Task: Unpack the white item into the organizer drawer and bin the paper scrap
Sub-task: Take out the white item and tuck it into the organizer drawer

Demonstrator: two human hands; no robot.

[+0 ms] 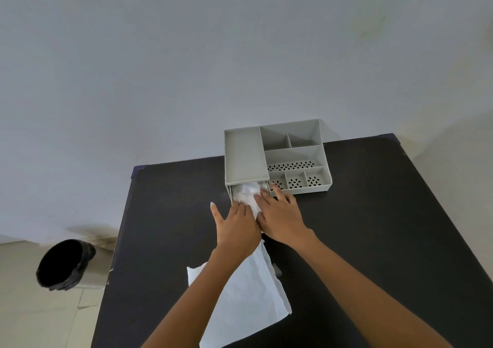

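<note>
A grey organizer [245, 158] stands at the far edge of the black table [373, 214]. Its drawer [233, 195] is pulled out at the front left. A crumpled white item [249, 195] lies in the drawer and spills over its front. My left hand [234, 225] and my right hand [280, 214] both press on the white item, fingers spread over it. A flat white paper sheet [248, 294] rests on the table under my left forearm.
A bin with a black liner [64, 265] stands on the floor left of the table. The organizer's right side has several open compartments [296, 166], some with perforated floors. A plain wall rises behind the table.
</note>
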